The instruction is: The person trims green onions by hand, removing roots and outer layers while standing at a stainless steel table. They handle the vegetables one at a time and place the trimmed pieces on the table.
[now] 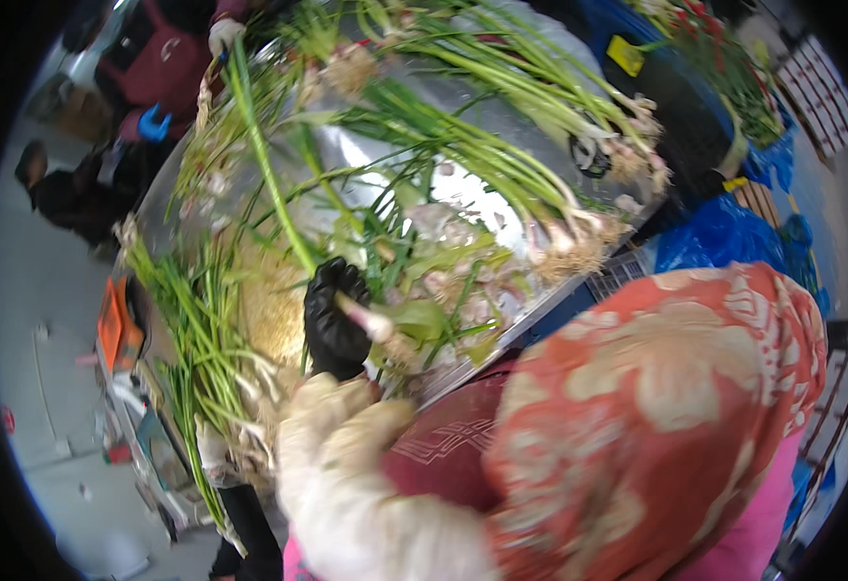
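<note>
My left hand [335, 319], in a black glove, is closed around the lower stem of a green garlic plant [375, 325]. Its pinkish bulb and roots stick out to the right, and its long green stalk slants up and away. Large and close to the camera is my right hand [395, 486], in a cream glove below a red patterned sleeve [656, 407]. Its fingers look bent beside my left wrist; whether they hold anything is hidden. Under the plant, peeled skins and leaf scraps [460, 290] cover part of the metal table [540, 305].
Bunches of green garlic lie at right [569, 240] and left [250, 385]. At the far side, a co-worker's white-gloved hand [226, 36] is by the stalk's tip. Another white-gloved hand [212, 443] is at lower left. Blue plastic bags [722, 232] sit beyond the right edge.
</note>
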The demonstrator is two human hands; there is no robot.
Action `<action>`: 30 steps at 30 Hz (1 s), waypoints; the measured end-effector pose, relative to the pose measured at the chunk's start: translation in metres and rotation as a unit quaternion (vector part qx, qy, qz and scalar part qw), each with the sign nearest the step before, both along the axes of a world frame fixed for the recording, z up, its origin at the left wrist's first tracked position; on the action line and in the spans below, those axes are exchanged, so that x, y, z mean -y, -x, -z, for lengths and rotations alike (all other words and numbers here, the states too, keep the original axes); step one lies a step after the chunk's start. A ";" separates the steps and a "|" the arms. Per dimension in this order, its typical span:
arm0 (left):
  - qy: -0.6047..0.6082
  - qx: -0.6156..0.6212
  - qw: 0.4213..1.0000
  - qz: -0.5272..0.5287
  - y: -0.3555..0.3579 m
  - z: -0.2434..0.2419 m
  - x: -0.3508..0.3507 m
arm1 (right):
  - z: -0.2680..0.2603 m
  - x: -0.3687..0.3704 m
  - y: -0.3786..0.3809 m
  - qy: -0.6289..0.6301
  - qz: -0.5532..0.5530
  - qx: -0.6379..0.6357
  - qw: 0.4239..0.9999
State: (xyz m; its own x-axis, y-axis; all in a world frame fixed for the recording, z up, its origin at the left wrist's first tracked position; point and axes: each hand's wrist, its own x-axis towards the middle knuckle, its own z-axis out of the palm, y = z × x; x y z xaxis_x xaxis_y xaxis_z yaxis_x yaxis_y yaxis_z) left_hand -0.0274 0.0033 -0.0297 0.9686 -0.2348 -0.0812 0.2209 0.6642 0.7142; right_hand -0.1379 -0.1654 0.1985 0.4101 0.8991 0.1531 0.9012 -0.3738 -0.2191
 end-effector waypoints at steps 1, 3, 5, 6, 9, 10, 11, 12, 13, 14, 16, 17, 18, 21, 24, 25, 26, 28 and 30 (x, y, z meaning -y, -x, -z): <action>-0.026 0.017 0.999 -0.010 -0.001 0.000 0.000 | -0.005 0.001 0.001 0.014 0.003 -0.007 1.000; -0.086 0.022 0.994 -0.061 0.000 -0.004 0.004 | -0.011 0.005 0.002 0.044 0.020 -0.019 0.999; 0.015 -0.033 0.999 -0.030 -0.003 -0.012 0.009 | -0.002 0.015 -0.006 0.064 0.112 -0.021 0.991; 0.014 -0.021 1.000 -0.018 0.001 -0.016 0.012 | 0.010 0.022 -0.018 0.071 0.135 -0.077 0.985; 0.055 0.007 0.998 -0.003 0.004 -0.025 0.026 | 0.087 0.035 -0.077 -0.020 0.273 -0.198 0.941; 0.049 -0.016 0.998 -0.021 0.007 -0.027 0.031 | 0.112 0.029 -0.077 -0.116 0.289 -0.120 0.943; 0.072 -0.044 0.996 -0.026 0.006 -0.027 0.034 | 0.137 0.025 -0.076 -0.152 0.329 -0.098 0.927; 0.056 -0.040 0.997 -0.033 0.007 -0.027 0.036 | 0.157 0.021 -0.068 -0.185 0.318 -0.113 0.923; 0.035 -0.045 0.998 -0.036 0.008 -0.026 0.037 | 0.172 0.016 -0.062 -0.184 0.322 -0.152 0.916; 0.065 -0.045 0.997 -0.024 0.006 -0.024 0.038 | 0.185 0.009 -0.061 -0.223 0.308 -0.114 0.918; 0.070 -0.066 0.995 -0.038 0.005 -0.020 0.037 | 0.199 0.007 -0.060 -0.257 0.316 -0.077 0.910; 0.073 -0.075 0.993 -0.044 0.004 -0.018 0.036 | 0.203 0.007 -0.060 -0.263 0.320 -0.063 0.908; 0.076 -0.070 0.994 -0.043 0.004 -0.017 0.035 | 0.205 0.007 -0.059 -0.280 0.334 -0.067 0.897; 0.087 -0.100 0.991 -0.031 0.004 -0.014 0.035 | 0.215 0.012 -0.060 -0.314 0.317 -0.112 0.888; 0.058 -0.133 0.987 -0.062 0.003 -0.015 0.033 | 0.230 0.020 -0.058 -0.392 0.405 -0.334 0.756; 0.066 -0.106 0.991 -0.049 0.003 -0.016 0.032 | 0.235 0.023 -0.061 -0.422 0.420 -0.320 0.737; 0.061 -0.105 0.991 -0.053 0.003 -0.017 0.031 | 0.239 0.030 -0.065 -0.455 0.448 -0.324 0.698; 0.081 -0.070 0.994 -0.038 0.002 -0.019 0.028 | 0.241 0.043 -0.075 -0.486 0.507 -0.414 0.579; 0.091 -0.070 0.993 -0.030 0.003 -0.021 0.027 | 0.236 0.051 -0.080 -0.385 0.470 -0.286 0.741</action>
